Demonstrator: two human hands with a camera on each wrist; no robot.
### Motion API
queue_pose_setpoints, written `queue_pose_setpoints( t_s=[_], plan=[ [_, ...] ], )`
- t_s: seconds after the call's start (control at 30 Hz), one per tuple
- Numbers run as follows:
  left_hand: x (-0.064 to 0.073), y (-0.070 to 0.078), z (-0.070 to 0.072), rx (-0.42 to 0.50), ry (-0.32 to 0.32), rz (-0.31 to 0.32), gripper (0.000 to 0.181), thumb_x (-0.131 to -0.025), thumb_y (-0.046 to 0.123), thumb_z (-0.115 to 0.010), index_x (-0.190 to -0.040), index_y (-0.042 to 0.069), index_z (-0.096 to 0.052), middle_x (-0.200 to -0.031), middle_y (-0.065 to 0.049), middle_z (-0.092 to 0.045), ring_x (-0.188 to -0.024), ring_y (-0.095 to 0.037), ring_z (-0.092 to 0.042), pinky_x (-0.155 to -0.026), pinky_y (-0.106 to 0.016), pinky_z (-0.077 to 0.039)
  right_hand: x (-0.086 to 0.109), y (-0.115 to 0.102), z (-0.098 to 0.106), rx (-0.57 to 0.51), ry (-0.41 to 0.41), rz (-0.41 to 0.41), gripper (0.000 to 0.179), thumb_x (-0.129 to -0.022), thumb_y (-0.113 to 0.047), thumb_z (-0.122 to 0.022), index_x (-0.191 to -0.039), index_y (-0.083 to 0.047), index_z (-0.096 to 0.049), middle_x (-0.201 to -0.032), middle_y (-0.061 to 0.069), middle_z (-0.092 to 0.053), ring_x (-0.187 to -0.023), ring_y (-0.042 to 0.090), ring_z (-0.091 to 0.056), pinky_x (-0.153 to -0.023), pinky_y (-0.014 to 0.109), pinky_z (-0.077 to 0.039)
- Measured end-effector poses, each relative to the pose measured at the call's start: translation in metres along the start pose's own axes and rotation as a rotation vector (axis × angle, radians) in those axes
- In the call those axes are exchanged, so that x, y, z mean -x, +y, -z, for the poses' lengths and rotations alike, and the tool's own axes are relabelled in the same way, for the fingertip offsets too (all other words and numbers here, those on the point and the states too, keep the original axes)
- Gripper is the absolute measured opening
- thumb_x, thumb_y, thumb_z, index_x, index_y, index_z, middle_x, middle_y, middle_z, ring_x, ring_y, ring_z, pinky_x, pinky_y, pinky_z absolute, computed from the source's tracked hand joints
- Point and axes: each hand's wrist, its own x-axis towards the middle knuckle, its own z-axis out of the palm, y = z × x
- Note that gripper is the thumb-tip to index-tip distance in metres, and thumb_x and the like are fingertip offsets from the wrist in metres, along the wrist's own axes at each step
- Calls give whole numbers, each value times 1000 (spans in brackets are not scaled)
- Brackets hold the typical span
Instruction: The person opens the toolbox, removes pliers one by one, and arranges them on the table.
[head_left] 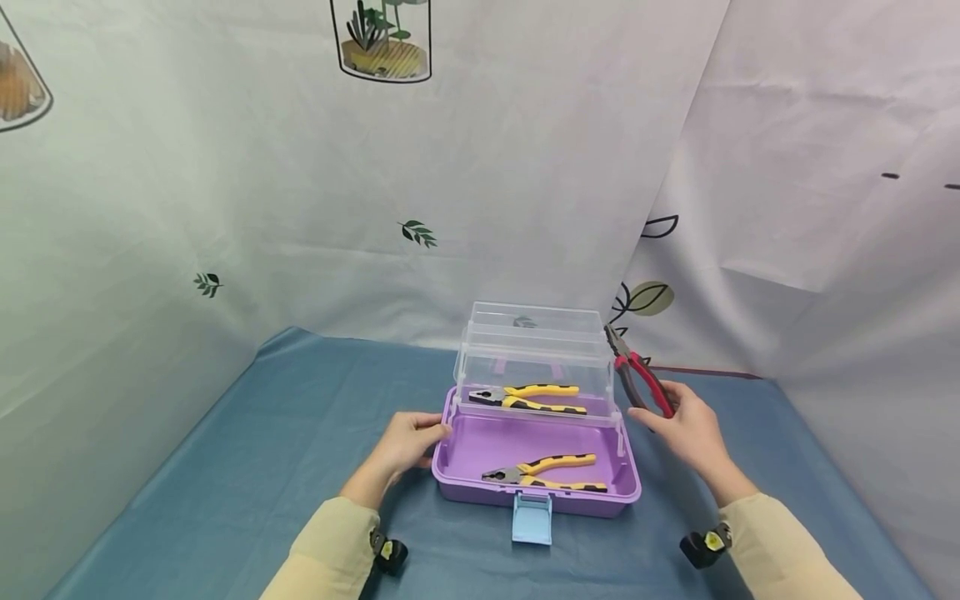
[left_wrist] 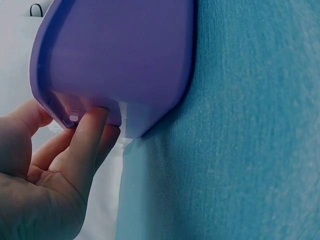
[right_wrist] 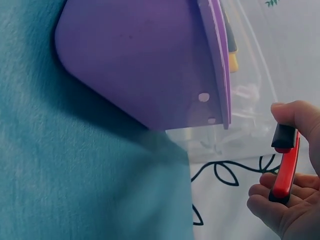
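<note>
A purple toolbox stands with its clear lid raised. My left hand grips the box's left rim, thumb on top and fingers against the outer side wall. To the right of the box, my right hand holds red-and-black pliers by the handles, above the cloth, with their head pointing up and left. Yellow-and-black pliers lie in the front of the box. A second yellow-and-black pair lies further back at the clear plastic tray; whether on or behind it I cannot tell.
A light blue latch hangs down at the box's front. Blue cloth covers the table, and pale printed fabric hangs behind and at both sides. Dark wrist cameras are strapped to both wrists.
</note>
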Motion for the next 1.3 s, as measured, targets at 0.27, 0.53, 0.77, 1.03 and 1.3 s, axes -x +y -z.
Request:
queue_pose_setpoints(
  t_s=[0.27,0.53,0.77,1.03,1.3],
  plan=[
    [-1,-1,-1,-11,3,8,34,-86,12,-64,-117,-1,-66,-112,-20,-67,-89,-20,-67,-63,-35,-60,2,8,1,5,9,3,84,-79,-44,-73,-136,7,-39,-114,27,-56,-85,28,-52,-58,25,-46],
    [-1,-1,-1,-16,4,7,34,-86,13,-64,-117,-1,-66,-112,-19,-67,-89,-20,-67,-63,-35,-60,5,18,-1,3,-14,-36,85,-80,-46,-72,-137,7,-38,-119,30,-53,-93,33,-52,-73,39,-55],
    [0,0,0,-4,-8,10,35,-86,12,-64,-118,-2,-65,-113,-20,-67,-88,-21,-67,-64,-35,-60,7,26,-1,15,-23,-42,84,-81,-45,-71,-137,8,-37,-122,32,-52,-98,36,-52,-79,48,-54],
    [-1,0,-1,-10,-5,4,35,-86,13,-64,-118,-2,-65,-112,-20,-67,-89,-20,-67,-63,-35,-60,8,36,0,29,-37,-60,87,-81,-46,-70,-136,12,-36,-120,33,-52,-94,35,-53,-73,42,-54],
    [-2,-2,-1,-17,1,7,35,-86,12,-64,-117,-2,-65,-112,-21,-67,-88,-20,-67,-62,-35,-60,8,45,1,50,-38,-66,87,-80,-45,-71,-134,15,-37,-111,31,-55,-82,28,-53,-58,27,-46]
  ],
)
